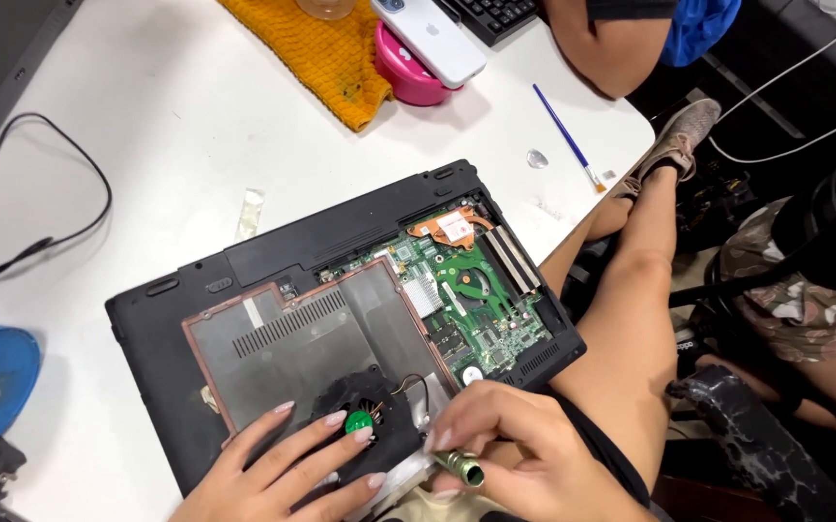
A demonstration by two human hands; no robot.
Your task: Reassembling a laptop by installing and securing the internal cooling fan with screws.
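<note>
Left hand [283, 464] splayed, right hand [524, 454] curled

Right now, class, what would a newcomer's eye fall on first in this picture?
The opened black laptop lies underside up on the white table, its green circuit board bare at the right. At the near edge the left hand steadies the cooling fan with its green hub, while the right hand grips a small metal tool. An orange cloth lies at the top.

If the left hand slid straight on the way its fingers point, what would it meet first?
The left hand points up-right across the fan; past the green fan hub under its fingers, it would likely meet the grey cover plate first, though depth is unclear.
</note>
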